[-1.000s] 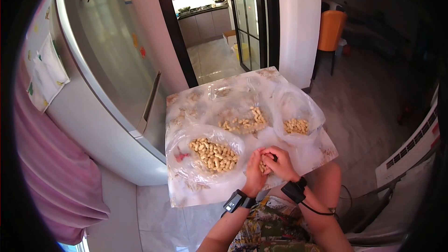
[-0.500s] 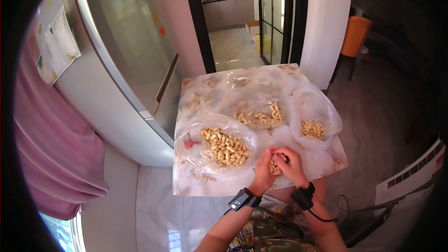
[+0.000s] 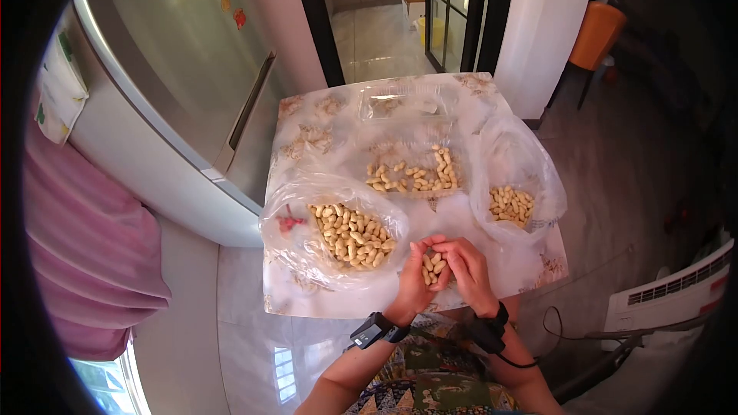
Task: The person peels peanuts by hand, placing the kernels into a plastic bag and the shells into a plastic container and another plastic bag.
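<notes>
Near the front edge of the table, my left hand (image 3: 413,283) is cupped around several unshelled peanuts (image 3: 434,267). My right hand (image 3: 470,270) curves in from the other side, its fingertips meeting the left ones, so the peanuts sit between both palms. Just left of my hands lies an open clear plastic bag (image 3: 296,257) with a large heap of peanuts (image 3: 354,237) in it. Behind them is a clear plastic tray (image 3: 411,134) with fewer peanuts (image 3: 419,177). To the right, another clear bag (image 3: 516,150) holds a small heap of peanuts (image 3: 511,206).
A patterned cover lies on the table (image 3: 307,119). The fridge (image 3: 173,46) stands close on the left, with a pink curtain (image 3: 92,238) nearer. An orange chair (image 3: 597,34) stands at the back right, and a white vented appliance (image 3: 669,284) at the lower right. A cable runs from my right wrist.
My hands have parted slightly, and more of the peanuts between them shows. My view has tilted down and shifted, so the table appears higher and closer.
</notes>
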The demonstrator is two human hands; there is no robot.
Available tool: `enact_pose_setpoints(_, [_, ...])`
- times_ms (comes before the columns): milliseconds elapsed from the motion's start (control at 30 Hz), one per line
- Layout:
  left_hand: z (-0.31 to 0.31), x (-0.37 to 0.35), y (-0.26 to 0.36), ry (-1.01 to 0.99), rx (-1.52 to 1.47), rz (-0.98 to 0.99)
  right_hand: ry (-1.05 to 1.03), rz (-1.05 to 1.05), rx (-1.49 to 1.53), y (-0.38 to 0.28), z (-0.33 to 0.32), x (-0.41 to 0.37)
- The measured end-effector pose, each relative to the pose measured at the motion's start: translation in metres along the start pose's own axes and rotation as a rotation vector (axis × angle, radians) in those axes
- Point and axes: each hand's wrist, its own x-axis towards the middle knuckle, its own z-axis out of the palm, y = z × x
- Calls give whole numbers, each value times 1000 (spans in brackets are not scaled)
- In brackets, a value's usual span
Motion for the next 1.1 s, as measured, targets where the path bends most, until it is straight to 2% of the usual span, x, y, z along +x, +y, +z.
enact_pose_setpoints(67, [-4, 1, 0, -26, 5, -3, -2, 10, 2, -1, 0, 1])
enact_pose_setpoints(133, [5, -1, 4, 35, 32, -23, 7, 118, 116, 0, 1, -2])
enact_pose_setpoints(267, [10, 1, 3, 101, 90, -38, 22, 84, 60, 13, 0, -2])
enact_pose_setpoints(367, [4, 0, 4, 60, 108, -68, -1, 147, 84, 14, 0, -3])
enact_pose_setpoints(433, [8, 0, 1, 79, 133, -53, 7, 2, -96, 9, 1, 2])
enact_pose_setpoints(500, [25, 0, 7, 114, 178, -33, -2, -8, -97, 13, 3, 2])
enact_pose_setpoints(567, [15, 0, 6, 89, 187, -52, -60, -21, -172, 11, -2, 2])
enact_pose_setpoints(667, [13, -1, 6, 55, 209, -78, -40, -98, -168, 11, -2, 6])
enact_pose_setpoints(733, [15, -1, 7, 63, 230, -91, -27, -94, -139, 7, -2, 8])
enact_pose_setpoints(800, [13, 0, 5, 70, 240, -97, -42, 17, -17, 8, -3, 5])
enact_pose_setpoints(900, [16, 0, 5, 74, 289, -78, -47, 70, 32, 12, -5, 0])
enact_pose_setpoints(933, [18, -1, 7, 73, 295, -83, -45, 69, 32, 13, -6, 0])
enact_pose_setpoints(1000, [20, 0, 8, 70, 301, -86, -46, -65, -18, 15, -7, 2])
enact_pose_setpoints(1100, [19, -1, 7, 54, 261, -88, 9, 27, 16, 12, -5, -3])
